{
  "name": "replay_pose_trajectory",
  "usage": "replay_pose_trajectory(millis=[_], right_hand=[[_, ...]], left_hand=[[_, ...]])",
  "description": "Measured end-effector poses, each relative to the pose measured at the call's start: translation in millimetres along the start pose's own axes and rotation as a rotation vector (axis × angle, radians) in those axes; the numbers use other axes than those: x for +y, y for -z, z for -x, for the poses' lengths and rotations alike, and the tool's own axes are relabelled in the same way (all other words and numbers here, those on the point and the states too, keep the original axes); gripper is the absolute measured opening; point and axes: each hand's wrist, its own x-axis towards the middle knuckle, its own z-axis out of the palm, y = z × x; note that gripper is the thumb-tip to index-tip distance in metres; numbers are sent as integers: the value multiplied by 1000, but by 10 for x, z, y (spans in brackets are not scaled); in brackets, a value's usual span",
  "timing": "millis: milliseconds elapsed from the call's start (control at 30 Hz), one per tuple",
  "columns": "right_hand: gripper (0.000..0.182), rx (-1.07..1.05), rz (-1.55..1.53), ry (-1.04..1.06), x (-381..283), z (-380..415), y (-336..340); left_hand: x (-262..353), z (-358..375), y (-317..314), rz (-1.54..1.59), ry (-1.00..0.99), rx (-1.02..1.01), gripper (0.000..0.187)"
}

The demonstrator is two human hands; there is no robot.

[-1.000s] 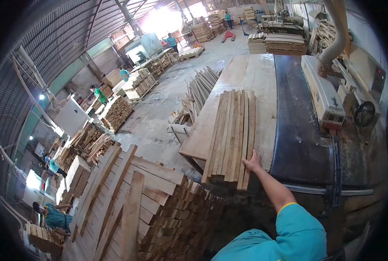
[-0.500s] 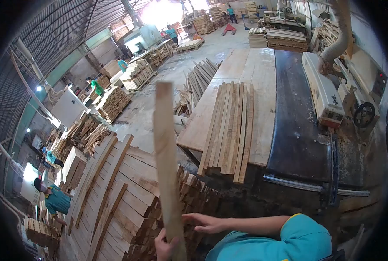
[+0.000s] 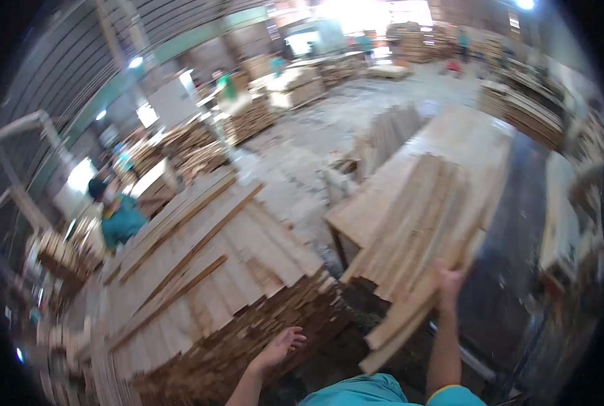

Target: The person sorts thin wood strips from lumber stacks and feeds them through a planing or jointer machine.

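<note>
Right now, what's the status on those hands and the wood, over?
Right hand up on a loose slat at the table stack's near end. Left hand open, empty, over the big plank pile. Picture blurred; nothing between hands and wood.

Blurred view of a timber workshop. A big stack of sawn planks (image 3: 200, 271) fills the lower left, ends facing the camera. Behind it a person in a teal shirt (image 3: 119, 220) bends by a small pile of offcuts (image 3: 58, 254). Concrete floor (image 3: 356, 118) runs up the middle, with more lumber stacks (image 3: 248, 118) along the left wall. A dark machine bed (image 3: 518, 223) lies right of the wooden work table (image 3: 464, 132). Bright doorway (image 3: 363, 10) at the far end.
</note>
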Motion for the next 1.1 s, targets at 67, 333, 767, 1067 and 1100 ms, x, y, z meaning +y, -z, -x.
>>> replay_pose_trajectory(millis=[67, 333, 767, 1067, 1100], right_hand=[[42, -181, -94, 46, 147, -447, 255], [69, -111, 914, -267, 2377, -2358, 569], [90, -237, 1134, -81, 2807, -2271, -465], [93, -99, 879, 25, 2838, -2119, -595], [93, -96, 880, 24, 2815, -2108, -582]], left_hand=[[-419, 54, 91, 41, 97, 71, 67], [-1717, 311, -235, 159, 476, 148, 69], [-2159, 350, -805, 334, 668, 233, 66], [-1437, 421, -676, 501, 509, 300, 58], [-1279, 433, -617, 499, 509, 296, 58]])
